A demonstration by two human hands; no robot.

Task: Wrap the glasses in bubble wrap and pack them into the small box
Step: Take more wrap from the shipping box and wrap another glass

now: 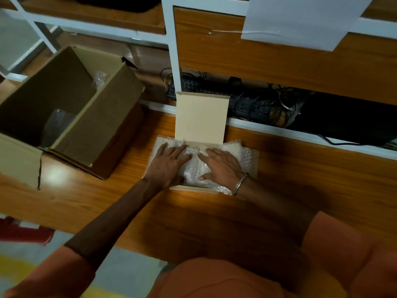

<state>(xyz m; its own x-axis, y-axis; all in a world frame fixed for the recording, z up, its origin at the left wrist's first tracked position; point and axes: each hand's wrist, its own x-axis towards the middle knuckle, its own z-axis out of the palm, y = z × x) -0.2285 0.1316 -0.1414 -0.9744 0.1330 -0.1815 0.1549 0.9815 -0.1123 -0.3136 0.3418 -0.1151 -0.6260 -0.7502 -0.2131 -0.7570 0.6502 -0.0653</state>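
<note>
Both hands lay flat on a mound of bubble wrap (193, 166) that filled the small box (193, 188) in the middle of the wooden table (300, 168). The left hand (169, 162) pressed the left part of the wrap with fingers spread and pointing far; the right hand (221, 166), with a metal bracelet (240, 183) at the wrist, pressed the right part, fingers straight and thumb out to the side. The wrap spilled over the box's left and right edges onto the table. The box's lid (202, 118) stood upright at the far side, just beyond the fingertips.

The glasses themselves could not be made out under the wrap; whether they lay inside it could not be told.

To the left stood a large open cardboard box (103, 117), with pieces of clear wrap (57, 123) in its dim interior, hard to make out. Its near-left flap ran out of view. Beyond the lid, a tangle of cables and power strips (253, 100) sat in shadow.
</note>
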